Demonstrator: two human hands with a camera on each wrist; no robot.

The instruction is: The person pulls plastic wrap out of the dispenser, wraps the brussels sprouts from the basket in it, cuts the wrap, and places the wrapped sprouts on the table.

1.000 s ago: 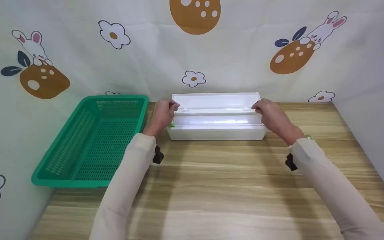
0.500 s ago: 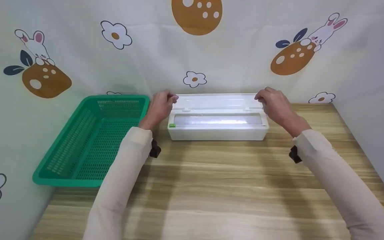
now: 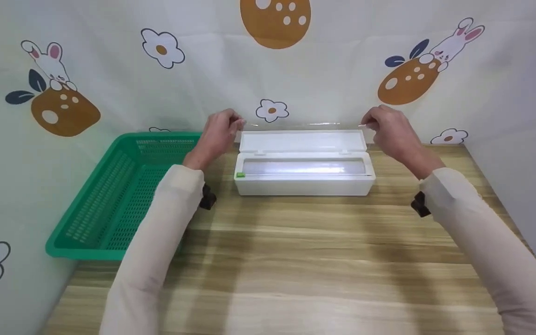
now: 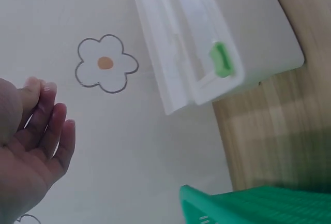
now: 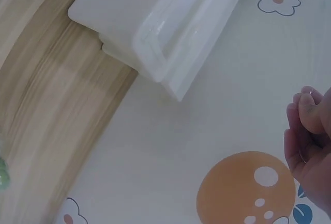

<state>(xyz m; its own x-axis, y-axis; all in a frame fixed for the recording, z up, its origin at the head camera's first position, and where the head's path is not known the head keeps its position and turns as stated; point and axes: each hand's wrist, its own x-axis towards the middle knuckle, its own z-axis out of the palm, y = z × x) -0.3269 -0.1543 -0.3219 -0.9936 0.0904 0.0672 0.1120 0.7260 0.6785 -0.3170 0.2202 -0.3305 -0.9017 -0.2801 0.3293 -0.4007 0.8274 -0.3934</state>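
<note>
A white cling film dispenser (image 3: 305,187) stands on the table against the back wall, its lid (image 3: 303,141) tipped back. Inside lies a roll of clear film (image 3: 303,166). A green cutter slide (image 3: 240,175) sits at the left end of its front edge. Above the lid, a thin shiny edge of cling film (image 3: 324,124) stretches between both hands. My left hand (image 3: 220,132) pinches its left end between thumb and fingertips. At the other end my right hand (image 3: 392,132) pinches the film likewise. The clear sheet itself barely shows in either wrist view.
To the left is a green perforated plastic basket (image 3: 86,254), partly behind the left forearm. A printed cloth wall (image 3: 324,70) with rabbits and flowers rises right behind the dispenser. The wooden table (image 3: 296,260) runs forward from it.
Both hands have risen from the dispenser's level to above its lid, moving slightly apart and drawing the film edge up with them. Dispenser and basket stay put.
</note>
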